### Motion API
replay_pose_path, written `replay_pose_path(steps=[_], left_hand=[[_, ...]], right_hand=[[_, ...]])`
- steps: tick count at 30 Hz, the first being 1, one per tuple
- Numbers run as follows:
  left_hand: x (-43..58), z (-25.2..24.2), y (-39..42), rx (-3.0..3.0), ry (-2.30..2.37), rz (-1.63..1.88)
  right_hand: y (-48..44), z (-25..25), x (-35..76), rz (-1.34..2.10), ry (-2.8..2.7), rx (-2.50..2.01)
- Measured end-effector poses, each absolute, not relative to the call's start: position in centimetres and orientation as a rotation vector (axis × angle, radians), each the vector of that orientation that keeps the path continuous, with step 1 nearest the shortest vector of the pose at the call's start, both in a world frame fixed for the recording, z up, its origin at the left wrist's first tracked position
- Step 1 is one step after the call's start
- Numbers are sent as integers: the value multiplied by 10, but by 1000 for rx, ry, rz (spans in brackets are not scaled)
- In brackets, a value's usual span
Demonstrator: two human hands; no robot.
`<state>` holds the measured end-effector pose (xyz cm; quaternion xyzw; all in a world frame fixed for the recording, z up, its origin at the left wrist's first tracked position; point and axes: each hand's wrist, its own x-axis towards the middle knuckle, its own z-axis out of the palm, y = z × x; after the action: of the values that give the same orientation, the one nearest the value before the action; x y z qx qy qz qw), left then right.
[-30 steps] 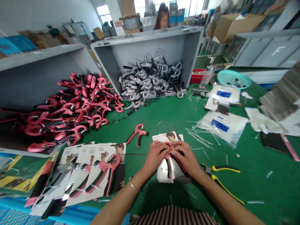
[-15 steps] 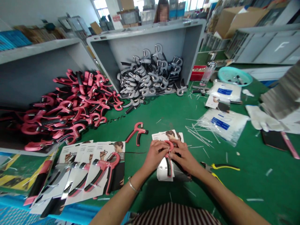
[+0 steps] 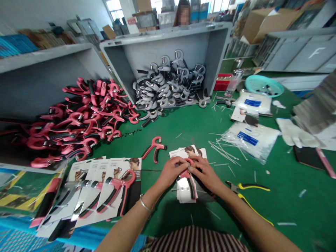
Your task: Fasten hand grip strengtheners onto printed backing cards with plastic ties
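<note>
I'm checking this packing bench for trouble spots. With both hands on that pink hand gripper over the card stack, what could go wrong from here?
1. The pink hand gripper lies on a loose stack of backing cards; pressure from the left hand and right hand could shift the top card out of line.
2. The yellow-handled cutters lie close to the right forearm, which might knock or snag them.
3. Loose cable ties scattered nearby could slip under the cards.

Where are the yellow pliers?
In the head view, the yellow pliers lie on the green table, just right of the right hand and below the plastic bags.
</note>
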<state>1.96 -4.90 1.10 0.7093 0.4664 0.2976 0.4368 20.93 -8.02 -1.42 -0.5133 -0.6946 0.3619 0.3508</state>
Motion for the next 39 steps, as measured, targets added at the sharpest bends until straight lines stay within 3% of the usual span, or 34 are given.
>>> replay_pose_path(steps=[7,16,24,33,36,39], left_hand=[[44,29,-63,2179,1334,835],[45,-17,-106,2719,1140,581],[18,8,-112,2337,1680,685],[10,9,-103,2289,1564,482],[-10,14,-99,2174,1465,537],[-29,17,-96,2016,1408,619]], right_hand=[[-82,-27,206,821,-1613,-1343],[-60,-23,189,749,-1577,-1361],[-101,10,208,642,-1905,-1389],[-112,14,164,42,-2618,-1526],[-104,12,165,90,-2597,-1478],[-102,12,175,345,-2437,-1415]])
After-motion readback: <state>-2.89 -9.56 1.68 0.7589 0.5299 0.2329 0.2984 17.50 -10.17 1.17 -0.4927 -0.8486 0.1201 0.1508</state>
